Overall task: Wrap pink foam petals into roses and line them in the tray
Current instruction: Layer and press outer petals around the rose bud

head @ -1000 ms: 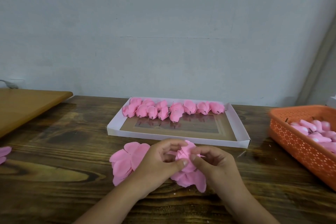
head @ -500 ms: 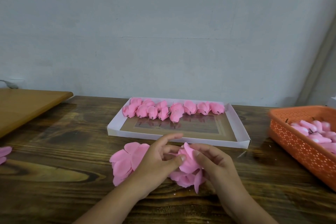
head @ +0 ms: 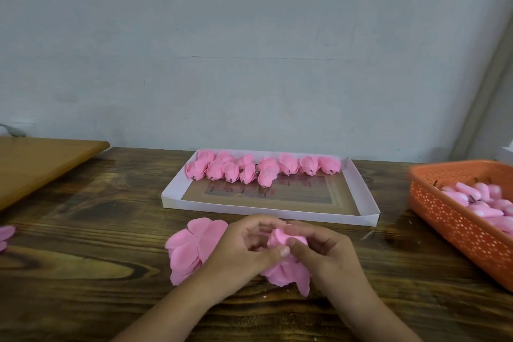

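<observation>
Folding petal (head: 279,239) down, fingers (head: 280,252) closer.

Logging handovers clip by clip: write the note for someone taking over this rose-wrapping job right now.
Left hand and right hand both grip the half-wrapped rose above the table, near the tray's front wall.
Loose petals lie stacked beside the left hand.
Finished roses line the back of the white tray; the front is bare.
Orange basket at right holds pink pieces.
Left: finish wrapping this rose, place it in the tray, continue with the stack.
</observation>
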Demonstrator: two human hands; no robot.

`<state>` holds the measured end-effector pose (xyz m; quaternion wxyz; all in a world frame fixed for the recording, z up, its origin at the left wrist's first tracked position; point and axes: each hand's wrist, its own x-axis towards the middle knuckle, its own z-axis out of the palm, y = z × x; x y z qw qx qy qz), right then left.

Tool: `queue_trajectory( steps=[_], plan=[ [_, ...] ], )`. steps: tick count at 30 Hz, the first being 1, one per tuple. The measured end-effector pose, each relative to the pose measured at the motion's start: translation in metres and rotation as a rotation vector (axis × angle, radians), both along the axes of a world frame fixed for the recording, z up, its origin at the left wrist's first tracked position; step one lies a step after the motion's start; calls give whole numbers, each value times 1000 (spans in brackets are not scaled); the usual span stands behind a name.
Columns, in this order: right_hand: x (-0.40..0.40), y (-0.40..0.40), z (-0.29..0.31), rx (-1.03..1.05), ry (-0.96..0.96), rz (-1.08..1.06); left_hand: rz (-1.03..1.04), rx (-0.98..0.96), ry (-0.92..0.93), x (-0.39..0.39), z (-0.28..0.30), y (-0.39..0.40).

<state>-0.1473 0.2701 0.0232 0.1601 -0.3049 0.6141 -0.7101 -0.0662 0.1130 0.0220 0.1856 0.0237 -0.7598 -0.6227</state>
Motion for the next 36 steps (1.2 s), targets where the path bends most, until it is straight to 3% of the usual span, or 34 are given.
queue_trajectory(
  steps=[4,16,20,28,32,36],
  plan=[
    [-1,0,-2,-31,-63,17,27,-4,15,0,-2,-1],
    [-6,0,-4,-39,52,-82,163,-104,114,2,1,3],
    [-5,2,-2,-75,-91,-2,142,-99,152,2,3,2],
    [-6,6,6,102,-56,-180,157,-227,221,1,-3,-3],
    [-9,10,7,114,-124,26,149,-366,264,2,-3,-2],
    [-13,12,7,122,-132,109,145,-371,223,3,-2,0]
  ],
)
